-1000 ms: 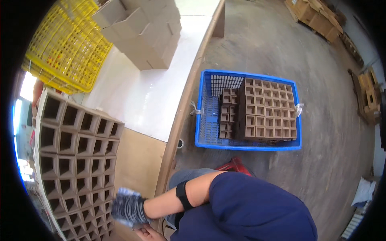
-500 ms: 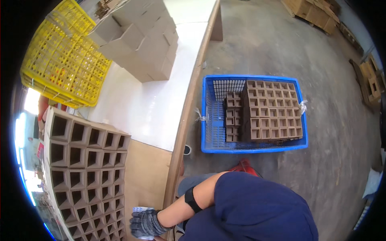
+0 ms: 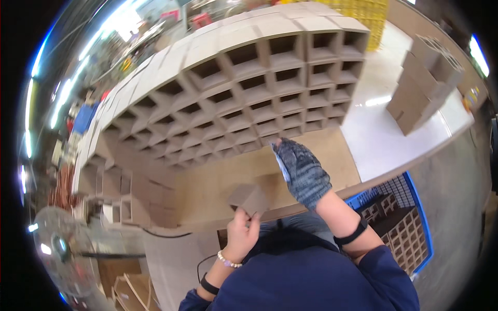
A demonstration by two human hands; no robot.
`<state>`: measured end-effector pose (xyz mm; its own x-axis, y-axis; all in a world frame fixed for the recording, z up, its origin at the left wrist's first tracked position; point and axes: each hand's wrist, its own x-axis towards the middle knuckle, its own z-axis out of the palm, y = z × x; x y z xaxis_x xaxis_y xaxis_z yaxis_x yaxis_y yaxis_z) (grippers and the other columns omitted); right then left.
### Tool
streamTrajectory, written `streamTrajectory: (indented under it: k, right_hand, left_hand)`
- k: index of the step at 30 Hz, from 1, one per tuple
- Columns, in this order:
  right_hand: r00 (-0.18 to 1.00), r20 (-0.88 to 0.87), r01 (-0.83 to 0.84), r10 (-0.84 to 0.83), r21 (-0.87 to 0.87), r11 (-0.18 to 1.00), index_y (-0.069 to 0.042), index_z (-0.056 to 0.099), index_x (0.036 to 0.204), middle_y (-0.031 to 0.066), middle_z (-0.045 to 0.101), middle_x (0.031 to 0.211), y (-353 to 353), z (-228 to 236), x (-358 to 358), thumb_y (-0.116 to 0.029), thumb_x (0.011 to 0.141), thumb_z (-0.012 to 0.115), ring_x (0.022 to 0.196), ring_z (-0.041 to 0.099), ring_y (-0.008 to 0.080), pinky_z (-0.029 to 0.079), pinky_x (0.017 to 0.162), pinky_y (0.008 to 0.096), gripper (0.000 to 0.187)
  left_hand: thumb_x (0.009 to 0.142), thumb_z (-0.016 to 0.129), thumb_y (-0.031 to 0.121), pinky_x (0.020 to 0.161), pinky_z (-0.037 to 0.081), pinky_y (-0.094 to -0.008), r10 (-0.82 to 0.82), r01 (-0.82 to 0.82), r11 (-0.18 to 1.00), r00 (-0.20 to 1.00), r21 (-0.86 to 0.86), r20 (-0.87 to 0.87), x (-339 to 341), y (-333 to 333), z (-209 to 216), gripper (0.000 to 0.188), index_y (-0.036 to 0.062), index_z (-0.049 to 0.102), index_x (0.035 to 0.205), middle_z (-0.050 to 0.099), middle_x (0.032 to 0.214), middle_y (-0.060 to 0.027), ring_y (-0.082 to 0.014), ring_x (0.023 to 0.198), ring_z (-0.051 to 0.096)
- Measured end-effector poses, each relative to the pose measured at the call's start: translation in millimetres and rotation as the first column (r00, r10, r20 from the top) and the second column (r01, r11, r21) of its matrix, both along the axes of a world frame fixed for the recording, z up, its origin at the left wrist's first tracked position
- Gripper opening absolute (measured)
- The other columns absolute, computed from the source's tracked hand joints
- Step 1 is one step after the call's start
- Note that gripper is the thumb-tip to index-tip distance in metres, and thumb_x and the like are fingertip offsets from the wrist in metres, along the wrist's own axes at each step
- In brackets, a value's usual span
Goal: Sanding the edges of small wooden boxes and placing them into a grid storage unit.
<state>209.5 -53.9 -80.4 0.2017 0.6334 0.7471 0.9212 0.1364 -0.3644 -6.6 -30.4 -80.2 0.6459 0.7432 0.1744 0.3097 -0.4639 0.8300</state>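
Near the table's front edge, my bare left hand (image 3: 241, 232) pinches the lower edge of a small square brown cardboard sleeve (image 3: 248, 197). A beaded bracelet and a black band are on that arm. Farther right, my right hand (image 3: 303, 173) wears a grey knitted glove with a bare fingertip showing. Its fingers close round a flat pale blue-and-white thing (image 3: 280, 164), mostly hidden by the glove. Just beyond the right hand rises a wall of stacked brown cardboard sleeves (image 3: 236, 120), their square openings facing me.
The stack curves round to the left end of the tan board (image 3: 207, 186). Grey-brown cartons (image 3: 423, 85) stand on the white tabletop at right, with a yellow crate (image 3: 371, 20) behind. Below the table edge sits a blue basket (image 3: 426, 233) of gridded sleeves. A fan (image 3: 61, 249) stands lower left.
My view has swung left, from the floor and blue basket to the stack. My left hand has come into view with a cardboard sleeve. The right hand still holds the blue-and-white thing.
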Motion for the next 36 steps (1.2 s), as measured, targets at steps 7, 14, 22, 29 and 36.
streamTrajectory:
  k: [7,14,22,29,36]
  right_hand:
    - [0.942,0.111,-0.195,0.316,-0.586,0.786,-0.009,0.061,0.102,0.0139,0.061,0.106,-5,41,-50,-0.02,0.081,0.049,0.099,0.057,0.0281,0.044,0.088,0.0409,0.027]
    - [0.924,0.306,-0.141,0.229,-0.284,0.948,-0.008,0.059,0.1,0.0155,0.061,0.1,-13,58,-55,-0.019,0.08,0.047,0.092,0.058,0.029,0.043,0.083,0.0424,0.026]
    - [0.972,0.233,0.124,-0.013,-0.472,0.873,-0.011,0.055,0.117,0.0128,0.056,0.119,-7,-19,-22,-0.021,0.084,0.043,0.112,0.05,0.0291,0.034,0.099,0.0419,0.037]
    - [0.97,0.24,0.04,0.04,-0.321,0.946,-0.003,0.041,0.13,0.0162,0.044,0.131,-12,-18,4,-0.006,0.08,0.042,0.121,0.042,0.0326,0.031,0.105,0.0384,0.05]
    - [0.903,0.213,-0.347,0.373,-0.148,0.926,-0.001,0.047,0.124,0.0185,0.054,0.118,-11,54,-60,-0.01,0.078,0.05,0.11,0.051,0.0336,0.036,0.1,0.0407,0.047]
  left_hand:
    - [0.08,0.06,0.009,0.052,0.047,-0.037,-0.024,0.014,0.993,0.995,0.114,0.092,3,0,0,0.015,0.0009,0.048,0.082,0.06,0.069,-0.0163,-0.0334,0.061,0.061]
    - [0.079,0.06,0.008,0.05,0.044,-0.0397,-0.049,0.044,0.968,0.999,0.248,0.013,1,-1,-2,0.016,0.0001,0.047,0.083,0.056,0.064,-0.0161,-0.0342,0.057,0.057]
    - [0.086,0.057,0.016,0.068,0.047,-0.0313,0.003,0.081,0.959,0.955,-0.271,0.297,-7,0,3,0.036,-0.0068,0.046,0.111,0.064,0.089,-0.0148,-0.0223,0.078,0.063]
    - [0.088,0.055,0.017,0.064,0.045,-0.0263,0.136,-0.035,0.939,0.952,-0.341,0.275,-6,5,5,0.023,-0.0024,0.055,0.1,0.06,0.076,-0.0057,-0.0104,0.069,0.055]
    - [0.077,0.059,0.005,0.059,0.047,-0.0372,0.055,-0.083,0.981,0.986,0.175,0.157,4,3,-3,0.029,-0.005,0.051,0.104,0.06,0.07,-0.0156,-0.0323,0.065,0.058]
